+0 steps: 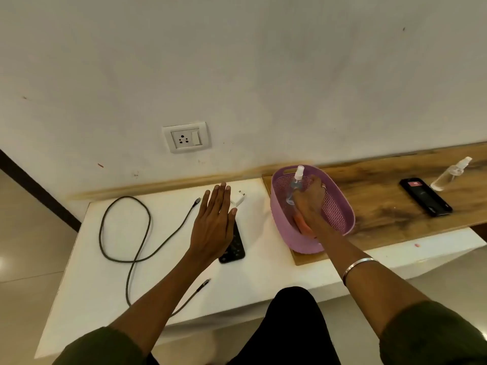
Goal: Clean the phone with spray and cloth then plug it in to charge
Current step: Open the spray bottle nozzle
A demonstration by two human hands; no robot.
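Observation:
A black phone lies on the white table, partly under my left hand, whose fingers are straight and spread above it. My right hand reaches into the purple basket and grips a clear spray bottle with a white nozzle. An orange cloth shows in the basket beneath that hand. A dark charging cable loops across the table's left side. The white charger plug lies just beyond my left fingertips.
A wall socket with a switch sits above the table. The basket stands on a wooden shelf, which also carries a second black phone and another clear spray bottle at the right. My dark-clothed knee is below the table edge.

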